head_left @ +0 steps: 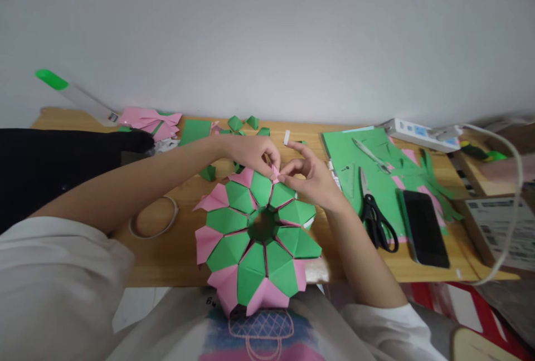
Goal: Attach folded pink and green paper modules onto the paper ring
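A ring-shaped paper flower (228,220), folded from green and pink paper, stands at the table's front edge against my shirt. At its far rim, my left hand (253,152) pinches the tip of a small pink paper piece (275,174). My right hand (311,174) has thumb and a finger closed on the same pink piece from the right. Its index finger is stretched out, with a small white strip (286,137) at the fingertip. The underside of the flower is hidden.
Several folded green pieces (235,123) and pink paper pieces (152,121) lie at the back. To the right are a green sheet (343,146), black-handled scissors (374,219), a phone (425,227) and a power strip (418,131). A tape ring (173,213) lies left.
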The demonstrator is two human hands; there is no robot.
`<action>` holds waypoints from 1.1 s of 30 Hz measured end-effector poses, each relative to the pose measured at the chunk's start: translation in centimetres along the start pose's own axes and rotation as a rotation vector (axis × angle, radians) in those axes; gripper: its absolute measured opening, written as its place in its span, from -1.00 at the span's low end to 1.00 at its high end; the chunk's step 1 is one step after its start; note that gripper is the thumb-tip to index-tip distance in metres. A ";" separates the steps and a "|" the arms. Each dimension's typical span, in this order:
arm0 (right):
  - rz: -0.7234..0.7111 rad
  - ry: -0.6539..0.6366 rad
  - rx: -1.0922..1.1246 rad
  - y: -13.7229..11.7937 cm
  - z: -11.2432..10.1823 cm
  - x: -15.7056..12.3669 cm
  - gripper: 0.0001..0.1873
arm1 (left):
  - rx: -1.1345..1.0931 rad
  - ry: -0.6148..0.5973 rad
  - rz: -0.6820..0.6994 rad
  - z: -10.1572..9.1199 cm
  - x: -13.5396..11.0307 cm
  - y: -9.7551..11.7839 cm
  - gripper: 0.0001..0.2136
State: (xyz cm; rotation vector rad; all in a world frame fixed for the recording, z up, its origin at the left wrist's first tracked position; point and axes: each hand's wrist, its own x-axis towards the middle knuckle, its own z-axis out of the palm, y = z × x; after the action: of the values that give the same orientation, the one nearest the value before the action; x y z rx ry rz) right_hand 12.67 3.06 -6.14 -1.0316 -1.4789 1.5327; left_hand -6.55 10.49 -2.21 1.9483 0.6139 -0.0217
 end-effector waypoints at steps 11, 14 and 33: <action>-0.028 0.057 -0.043 -0.2 0.5 -0.3 -0.25 | -0.063 0.015 -0.032 0.4 0.1 -0.7 -0.90; -0.028 0.089 -0.057 0.0 0.7 -0.3 -0.24 | -0.075 0.021 -0.033 0.6 0.2 -0.9 -0.89; 0.043 0.338 -0.121 0.2 2.1 -2.9 -0.92 | -0.106 0.056 -0.007 0.6 0.5 -2.2 -0.85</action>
State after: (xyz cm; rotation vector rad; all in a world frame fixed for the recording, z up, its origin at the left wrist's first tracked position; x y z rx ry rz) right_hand 11.84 -0.41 -6.19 -1.3288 -1.3288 1.2342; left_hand -6.89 10.86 -4.49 1.8490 0.6457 0.0602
